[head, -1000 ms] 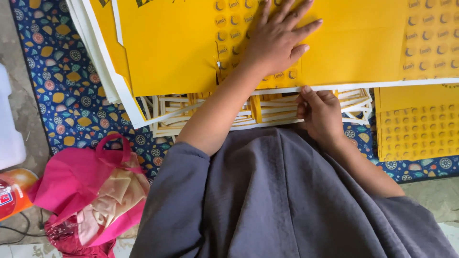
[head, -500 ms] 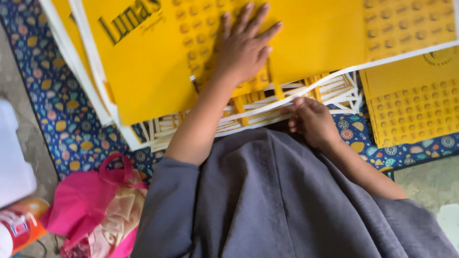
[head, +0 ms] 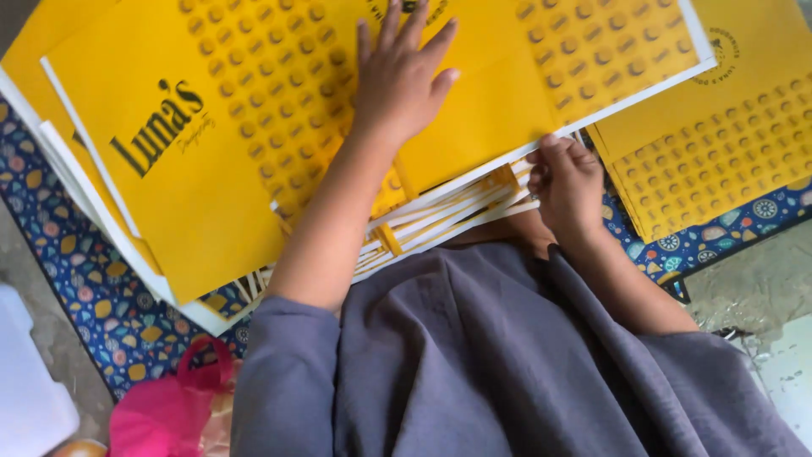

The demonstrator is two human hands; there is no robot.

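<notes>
Head view: large yellow printed cardboard sheet (head: 254,127) is pressed flat by the open, spread left hand (head: 406,76); its white near edge is pinched by the right hand (head: 568,182). The sheet is judged unfolded, atop the fanned stack of white-edged yellow sheets (head: 440,222); a separate pile of yellow dotted sheets (head: 719,144) lies beside it.

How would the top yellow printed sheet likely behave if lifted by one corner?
The top yellow sheet looks thin and flat, so probably light and bendy. It likely slides easily: the left hand presses it onto the stack.
</notes>
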